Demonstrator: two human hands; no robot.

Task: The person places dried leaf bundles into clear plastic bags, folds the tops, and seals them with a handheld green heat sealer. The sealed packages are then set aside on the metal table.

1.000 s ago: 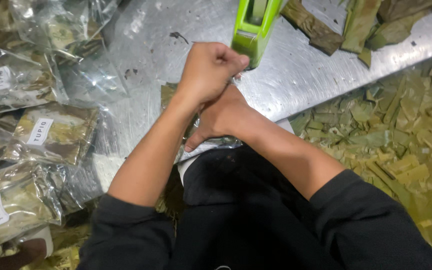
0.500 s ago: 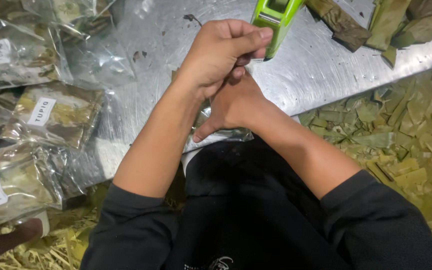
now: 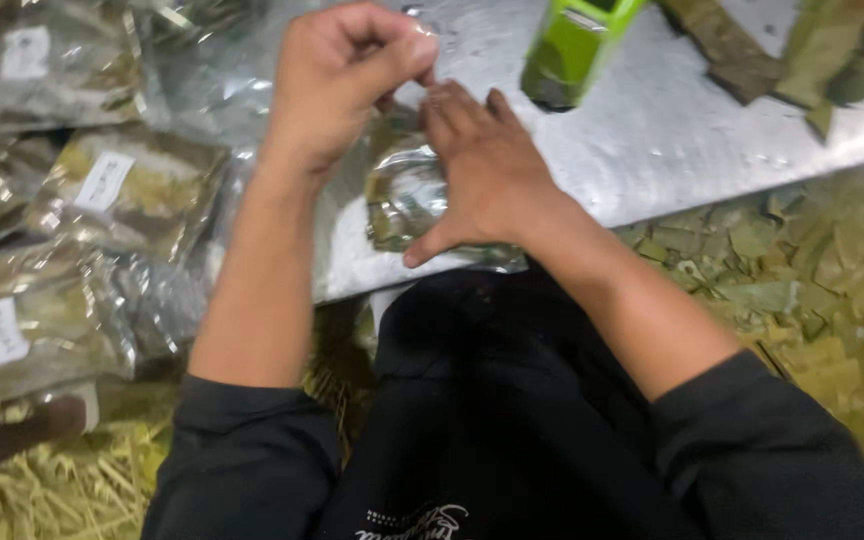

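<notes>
Head view, bag: I see a clear packet of leaves (image 3: 407,195) at centre frame, near the metal desk (image 3: 672,140) edge.
Left hand (image 3: 337,85): fingers pinched shut at the packet's top, upper centre.
Right hand (image 3: 487,170): flat, pressing the packet, nearer it.
Axis: packet runs up-frame from the body.
Nearby: green dispenser (image 3: 572,45), upper right.

Dim overall, glare on metal table (image 3: 652,150), motion blur, soft edges
</notes>
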